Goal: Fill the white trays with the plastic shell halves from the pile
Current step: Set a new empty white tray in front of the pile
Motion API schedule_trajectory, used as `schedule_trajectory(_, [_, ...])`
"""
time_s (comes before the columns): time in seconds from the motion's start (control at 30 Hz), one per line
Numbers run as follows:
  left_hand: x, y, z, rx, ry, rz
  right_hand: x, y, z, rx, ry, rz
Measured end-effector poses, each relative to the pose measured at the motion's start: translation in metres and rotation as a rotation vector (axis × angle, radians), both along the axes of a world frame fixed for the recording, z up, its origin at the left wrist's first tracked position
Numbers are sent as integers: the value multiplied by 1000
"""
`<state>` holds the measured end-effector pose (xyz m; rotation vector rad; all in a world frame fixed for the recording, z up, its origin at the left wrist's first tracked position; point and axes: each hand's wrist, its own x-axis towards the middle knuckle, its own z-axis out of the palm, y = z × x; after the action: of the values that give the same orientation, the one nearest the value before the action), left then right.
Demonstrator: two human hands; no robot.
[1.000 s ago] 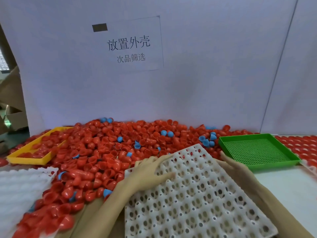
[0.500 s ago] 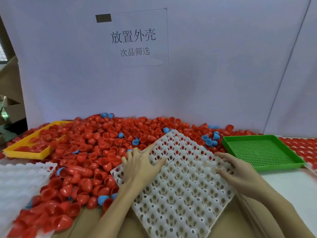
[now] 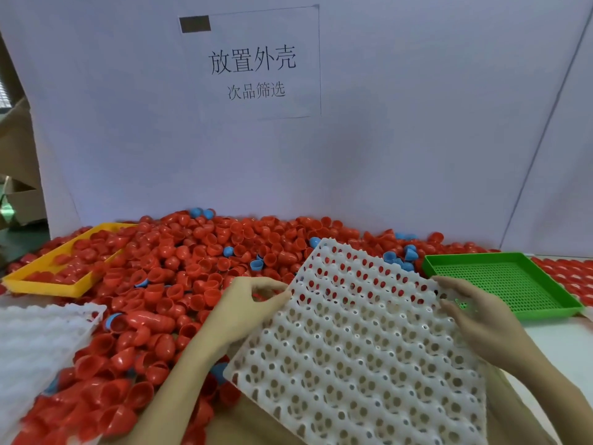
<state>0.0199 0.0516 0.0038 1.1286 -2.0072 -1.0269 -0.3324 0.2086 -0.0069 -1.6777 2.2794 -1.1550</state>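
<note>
Head view: both hands hold 1 white tray (image 3: 369, 342), tilted, its far corner raised over the pile (image 3: 192, 268) of red and blue shell halves. The left hand (image 3: 247, 309) pinches the tray's left edge between thumb and curled fingers. The right hand (image 3: 475, 316) grips the right edge, fingers curled over the rim, thumb on top. The tray's cups are bare and perforated; red shells show through the holes in its far part, which lies over the pile.

Left of the left hand, the pile spreads wide and reaches the backboard (image 3: 417, 139). Beyond it to the far left sits a yellow tray (image 3: 38, 284) with red shells inside. Near left of the left forearm lies a second white tray (image 3: 35, 342), blurred, at the pile's edge.

Just right of the right hand sits a green tray (image 3: 513, 284), perforated, with the held tray's right corner overlapping its near-left edge. Further right, at the frame's edge, are rows of red shells (image 3: 571, 277). Above the hands, a paper sign (image 3: 253, 65) with printed characters hangs on the backboard.
</note>
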Motion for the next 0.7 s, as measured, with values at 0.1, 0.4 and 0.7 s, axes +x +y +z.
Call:
schedule_trajectory(0.1, [-3, 0, -7, 2, -50, -2, 1, 0, 0, 12, 2, -1])
schedule_trajectory(0.4, [-22, 15, -30, -156, -451, -112, -15, 14, 11, 194, -35, -35])
schedule_trajectory(0.7, [-38, -1, -24, -630, -498, -15, 15, 1, -11, 333, 82, 95])
